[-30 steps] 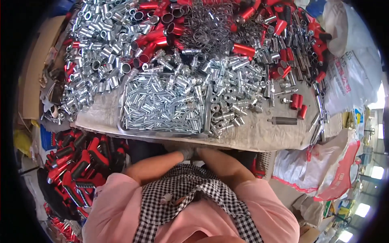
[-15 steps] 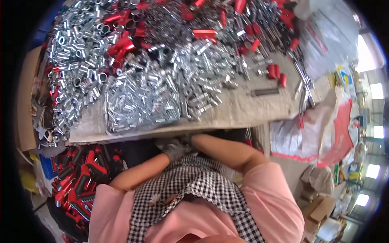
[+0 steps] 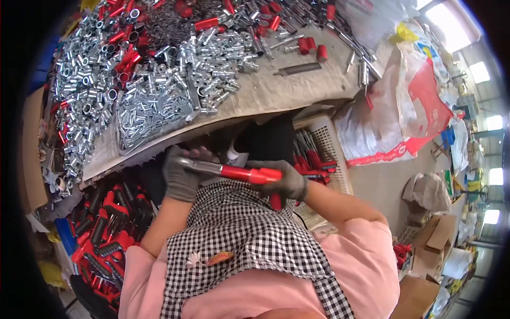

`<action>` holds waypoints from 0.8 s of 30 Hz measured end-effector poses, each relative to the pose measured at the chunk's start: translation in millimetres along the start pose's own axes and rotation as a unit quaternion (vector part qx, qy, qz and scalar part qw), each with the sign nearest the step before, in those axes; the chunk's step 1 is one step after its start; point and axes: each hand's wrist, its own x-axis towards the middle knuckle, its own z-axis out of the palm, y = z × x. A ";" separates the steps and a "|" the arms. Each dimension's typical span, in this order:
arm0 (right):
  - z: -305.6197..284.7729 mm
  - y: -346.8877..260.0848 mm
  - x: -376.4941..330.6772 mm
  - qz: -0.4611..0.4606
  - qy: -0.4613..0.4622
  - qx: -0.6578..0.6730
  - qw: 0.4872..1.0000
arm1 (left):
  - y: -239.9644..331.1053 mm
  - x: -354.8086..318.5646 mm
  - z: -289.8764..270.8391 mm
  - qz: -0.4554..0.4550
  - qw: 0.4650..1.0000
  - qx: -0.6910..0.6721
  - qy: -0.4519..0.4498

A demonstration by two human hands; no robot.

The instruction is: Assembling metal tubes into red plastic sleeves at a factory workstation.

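tray: silver pins | crate: red-handled tools | right hand: red tool

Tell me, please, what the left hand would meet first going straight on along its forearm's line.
Probably the front edge of the table, which lies ahead of the left hand in the picture. Depth is unclear, though: if the hand is lower, it could pass underneath.
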 end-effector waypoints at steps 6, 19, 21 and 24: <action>-10.5 66.2 0.4 0.157 -0.241 0.633 0.718 | -23.8 -55.6 82.5 0.102 0.849 0.193 -0.481; -47.5 90.5 -62.2 0.036 -0.165 0.537 0.827 | -76.3 -29.0 154.5 0.067 0.693 0.292 -0.656; -73.0 76.8 -88.8 -0.052 -0.055 0.487 0.870 | -60.4 -5.1 149.0 0.022 0.761 0.265 -0.592; -74.9 56.8 -86.7 -0.039 -0.087 0.482 0.871 | -90.1 -9.0 147.5 0.185 0.717 0.352 -0.572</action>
